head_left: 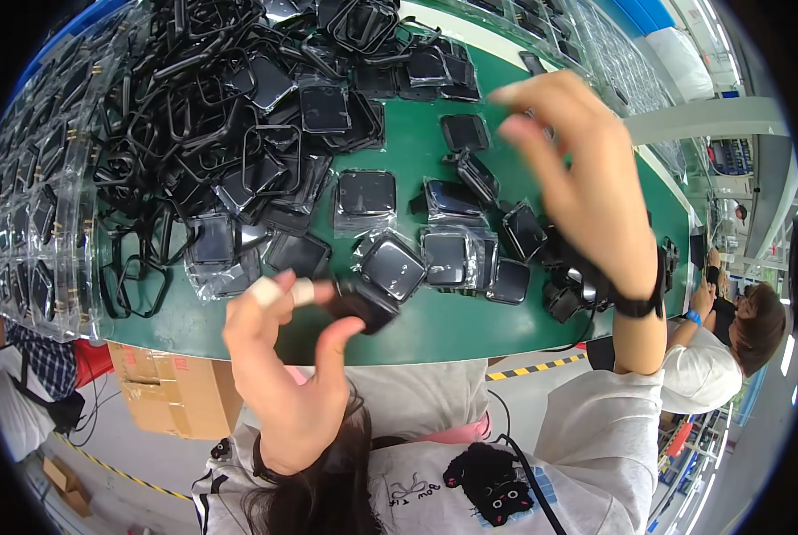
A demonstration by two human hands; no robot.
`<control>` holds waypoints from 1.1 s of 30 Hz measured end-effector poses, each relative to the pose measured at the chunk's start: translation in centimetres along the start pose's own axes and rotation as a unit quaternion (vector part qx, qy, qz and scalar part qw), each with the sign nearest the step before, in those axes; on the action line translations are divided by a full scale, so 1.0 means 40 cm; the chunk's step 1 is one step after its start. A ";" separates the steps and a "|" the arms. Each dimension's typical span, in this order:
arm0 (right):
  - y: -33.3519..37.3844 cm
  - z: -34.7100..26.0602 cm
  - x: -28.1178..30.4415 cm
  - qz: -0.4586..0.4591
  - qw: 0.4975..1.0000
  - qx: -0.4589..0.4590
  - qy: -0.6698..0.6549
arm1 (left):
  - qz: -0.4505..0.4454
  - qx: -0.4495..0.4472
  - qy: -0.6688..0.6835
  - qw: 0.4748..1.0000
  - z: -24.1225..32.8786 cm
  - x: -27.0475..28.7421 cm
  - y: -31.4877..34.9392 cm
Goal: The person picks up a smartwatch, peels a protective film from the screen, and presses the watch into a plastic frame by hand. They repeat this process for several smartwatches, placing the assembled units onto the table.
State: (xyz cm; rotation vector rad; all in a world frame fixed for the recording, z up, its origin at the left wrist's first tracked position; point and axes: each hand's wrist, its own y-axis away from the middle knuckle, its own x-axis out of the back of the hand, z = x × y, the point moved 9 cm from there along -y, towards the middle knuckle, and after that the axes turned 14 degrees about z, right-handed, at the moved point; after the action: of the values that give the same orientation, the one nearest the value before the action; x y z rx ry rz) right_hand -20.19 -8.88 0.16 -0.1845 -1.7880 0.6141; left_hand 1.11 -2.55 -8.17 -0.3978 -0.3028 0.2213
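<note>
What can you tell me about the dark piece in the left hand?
The dark piece is black, blocky and faintly shiny, plastic-like in look; motion blur hides finer detail. It is tilted, gripped between the thumb and fingers of the left hand, near the front edge of the green table. Whether it touches the table cannot be told.

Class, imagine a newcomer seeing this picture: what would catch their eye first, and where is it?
Probably the tangled heap of black frames covering the upper left of the green table. Next, the blurred right hand raised over the table's right side, and the left hand at the near edge, holding a dark piece.
</note>
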 end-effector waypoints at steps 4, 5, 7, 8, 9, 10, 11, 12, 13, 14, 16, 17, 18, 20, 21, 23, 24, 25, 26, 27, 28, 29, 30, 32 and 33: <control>0.060 -0.228 -0.067 -0.129 0.954 0.066 -0.264 | 0.004 -0.001 0.030 1.000 0.014 -0.012 -0.001; 0.075 -0.256 -0.082 -0.143 0.948 0.075 -0.273 | -0.002 -0.006 0.021 1.000 0.019 -0.021 -0.004; 0.092 -0.278 -0.111 -0.146 0.966 0.098 -0.189 | 0.010 -0.008 0.010 1.000 0.017 -0.013 -0.008; 0.097 -0.281 -0.117 -0.148 0.972 0.111 -0.146 | 0.024 -0.010 -0.003 1.000 0.016 -0.002 -0.010; 0.095 -0.278 -0.115 -0.148 0.972 0.111 -0.145 | 0.038 -0.011 -0.015 0.999 0.015 0.007 -0.011; 0.090 -0.272 -0.117 -0.161 0.967 0.100 -0.169 | 0.040 -0.010 -0.017 0.999 0.015 0.015 -0.015; 0.085 -0.266 -0.118 -0.174 0.961 0.089 -0.193 | 0.016 -0.019 -0.033 0.999 0.018 0.013 -0.017; 0.084 -0.262 -0.120 -0.188 0.955 0.078 -0.216 | -0.008 -0.027 -0.048 0.998 0.021 0.009 -0.018; 0.088 -0.259 -0.116 -0.189 0.955 0.080 -0.216 | -0.031 -0.036 -0.062 0.997 0.023 0.002 -0.016; 0.084 -0.252 -0.096 -0.156 0.948 0.059 -0.271 | -0.029 -0.035 -0.062 0.997 0.023 0.002 -0.015; 0.081 -0.236 -0.060 -0.088 0.922 0.013 -0.377 | 0.016 -0.030 0.042 0.999 0.037 0.017 -0.016; 0.090 -0.239 -0.065 -0.091 0.921 0.015 -0.379 | 0.040 -0.026 0.091 0.995 0.038 0.028 -0.013; 0.095 -0.236 -0.056 -0.059 0.911 0.007 -0.408 | 0.042 -0.024 0.089 0.995 0.035 0.031 -0.011; 0.103 -0.226 -0.026 -0.005 0.897 -0.007 -0.442 | 0.047 -0.135 0.132 0.981 0.093 0.040 -0.009; 0.108 -0.223 -0.014 0.014 0.891 -0.012 -0.453 | 0.049 -0.189 0.152 0.969 0.120 0.045 -0.002; 0.115 -0.219 -0.013 0.022 0.874 -0.037 -0.483 | 0.069 -0.216 0.177 0.958 0.126 0.042 0.000; 0.117 -0.214 -0.015 0.027 0.865 -0.051 -0.499 | 0.089 -0.242 0.200 0.945 0.131 0.045 0.005; 0.119 -0.213 -0.009 0.029 0.866 -0.050 -0.496 | 0.109 -0.270 0.225 0.930 0.143 0.054 0.012; 0.120 -0.210 -0.006 0.026 0.866 -0.055 -0.497 | 0.109 -0.272 0.228 0.929 0.143 0.054 0.012; 0.123 -0.208 -0.005 0.022 0.865 -0.060 -0.498 | 0.095 -0.271 0.232 0.930 0.141 0.051 0.011; 0.123 -0.204 -0.009 0.017 0.862 -0.066 -0.502 | 0.082 -0.268 0.232 0.932 0.136 0.048 0.008; 0.126 -0.202 -0.012 0.017 0.861 -0.066 -0.504 | 0.068 -0.266 0.231 0.933 0.134 0.042 0.007; 0.130 -0.196 -0.017 0.024 0.847 -0.084 -0.525 | 0.068 -0.266 0.229 0.934 0.135 0.041 0.007; 0.136 -0.183 -0.017 0.037 0.826 -0.111 -0.551 | 0.025 -0.156 0.278 0.947 0.105 0.014 -0.011; 0.137 -0.176 -0.015 0.042 0.820 -0.120 -0.559 | 0.002 -0.100 0.301 0.948 0.089 -0.002 -0.015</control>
State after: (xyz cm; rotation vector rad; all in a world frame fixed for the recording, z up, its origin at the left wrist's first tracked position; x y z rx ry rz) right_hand -14.44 -2.30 -1.75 -0.0627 -3.0264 0.5926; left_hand -0.04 -1.88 -4.82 -0.6453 0.2802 0.0653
